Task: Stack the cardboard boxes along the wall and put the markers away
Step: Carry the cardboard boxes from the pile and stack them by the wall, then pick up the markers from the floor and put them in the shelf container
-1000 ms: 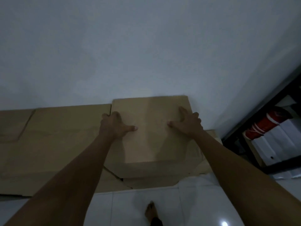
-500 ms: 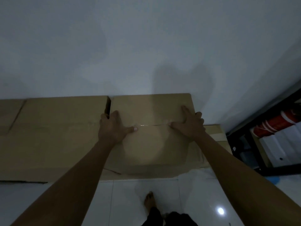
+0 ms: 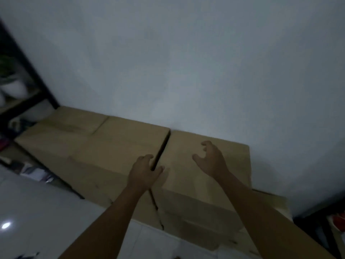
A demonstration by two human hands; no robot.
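Your left hand [image 3: 145, 171] rests with fingers dipping into the gap beside the right-hand cardboard box [image 3: 203, 165], your right hand [image 3: 211, 159] hovers loosely spread, holding nothing, above its top, so press it flush against the wall [image 3: 186, 62] beyond your fingertips

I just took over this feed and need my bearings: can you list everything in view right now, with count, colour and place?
cardboard boxes: at least three, brown, lined up along the wall, one under the hands, more to its left.
wall: one, pale grey-white, behind the boxes.
floor: pale glossy tiles, lower left.
left shelf: one, dark frame, left edge, holding a potted plant in a white pot.
right shelf: one, dark frame, lower right corner, something red inside.
markers: none that I can make out.
left hand: over the gap between two boxes.
right hand: fingers spread loosely curled above the right box, holding nothing.
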